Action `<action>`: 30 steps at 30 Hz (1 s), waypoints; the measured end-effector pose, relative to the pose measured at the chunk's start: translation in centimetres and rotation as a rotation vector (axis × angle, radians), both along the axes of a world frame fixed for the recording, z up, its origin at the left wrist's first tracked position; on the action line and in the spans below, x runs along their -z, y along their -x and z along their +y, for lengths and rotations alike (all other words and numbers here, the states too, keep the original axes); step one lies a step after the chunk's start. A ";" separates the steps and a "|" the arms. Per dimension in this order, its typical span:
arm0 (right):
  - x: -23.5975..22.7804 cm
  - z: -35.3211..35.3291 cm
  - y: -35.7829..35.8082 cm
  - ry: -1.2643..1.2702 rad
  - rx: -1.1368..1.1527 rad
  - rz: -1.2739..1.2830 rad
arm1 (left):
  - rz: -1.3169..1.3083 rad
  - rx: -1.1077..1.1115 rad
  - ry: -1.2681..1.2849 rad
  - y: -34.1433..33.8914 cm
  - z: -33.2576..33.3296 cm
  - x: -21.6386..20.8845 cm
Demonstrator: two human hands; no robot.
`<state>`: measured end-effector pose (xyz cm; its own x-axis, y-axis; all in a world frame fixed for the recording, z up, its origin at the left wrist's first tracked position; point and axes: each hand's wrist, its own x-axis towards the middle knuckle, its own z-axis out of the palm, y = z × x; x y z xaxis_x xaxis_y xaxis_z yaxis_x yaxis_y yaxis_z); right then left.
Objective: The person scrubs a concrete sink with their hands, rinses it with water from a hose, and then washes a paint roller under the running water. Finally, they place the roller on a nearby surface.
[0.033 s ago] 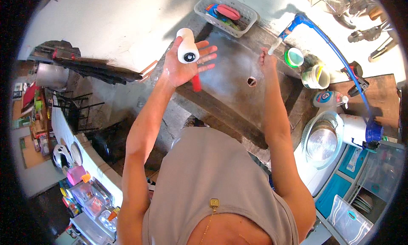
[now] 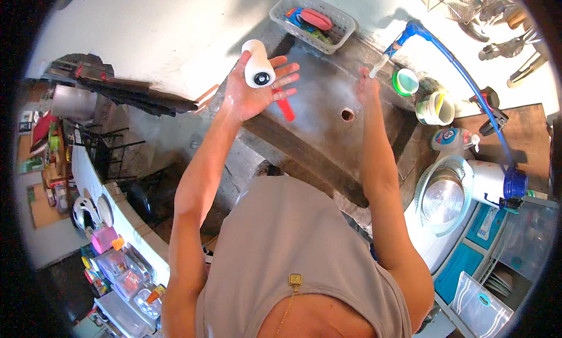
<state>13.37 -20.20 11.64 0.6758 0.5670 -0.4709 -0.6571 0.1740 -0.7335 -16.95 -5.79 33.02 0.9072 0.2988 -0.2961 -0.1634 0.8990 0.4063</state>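
My left hand point(image 2: 249, 101) is palm up, fingers spread. A white roller point(image 2: 258, 65) with a dark hole in its end rests against the palm, held at the thumb side. Its red handle point(image 2: 285, 105) shows beyond the fingers, over the sink point(image 2: 310, 118). My right hand point(image 2: 367, 87) is just below the pale spout point(image 2: 379, 64) of the blue pipe tap. Its fingers look loosely opened, though small and slightly blurred. Whether water runs onto it is hard to make out.
A white basket point(image 2: 342, 42) with a pink item stands behind the sink. To the right are a green-rimmed tub point(image 2: 405, 81), a white bucket point(image 2: 436, 108), a pump bottle point(image 2: 453, 139) and a basin point(image 2: 466, 185) with a metal pot. The sink has a round drain hole point(image 2: 347, 114).
The red handle has swung a little to the right below the left hand. My right hand's fingers have loosened and shifted slightly under the spout.
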 end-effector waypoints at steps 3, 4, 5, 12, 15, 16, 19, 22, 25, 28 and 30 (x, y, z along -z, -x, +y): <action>0.4 0.3 -0.1 0.326 -0.048 -0.233 | -0.018 -0.018 0.007 0.0 -0.5 -1.0; 0.8 0.7 0.4 0.406 -0.131 -0.369 | -0.022 -0.021 0.012 0.0 -0.6 -1.3; 1.1 0.7 1.0 0.492 -0.205 -0.509 | -0.030 -0.015 0.023 -0.3 -0.8 -1.5; -3.7 1.4 10.0 -0.156 -0.729 -0.649 | 0.029 0.069 -0.026 -3.4 -3.8 -2.4; -5.6 0.8 13.3 -0.075 -1.132 -0.627 | 0.057 0.072 -0.054 -4.4 -5.0 -1.9; -5.9 0.4 14.3 -0.182 -1.103 -0.524 | 0.086 0.060 -0.078 -4.7 -5.5 -2.2; -6.5 -2.8 15.9 -0.384 -0.988 -0.140 | 0.156 0.031 -0.140 -6.5 -7.0 -1.5; -6.9 -5.7 16.7 -0.355 -0.877 0.198 | 0.258 -0.079 -0.177 -7.7 -7.8 0.9; -5.8 -8.4 17.0 -0.182 -0.785 0.126 | 0.411 -0.168 -0.126 -9.6 -8.3 4.8; -5.3 -9.8 17.8 -0.068 -0.680 0.135 | 0.597 -0.212 -0.143 -12.6 -8.3 10.5; -4.4 -10.3 18.1 -0.014 -0.597 0.193 | 0.657 -0.182 -0.143 -14.6 -8.6 14.4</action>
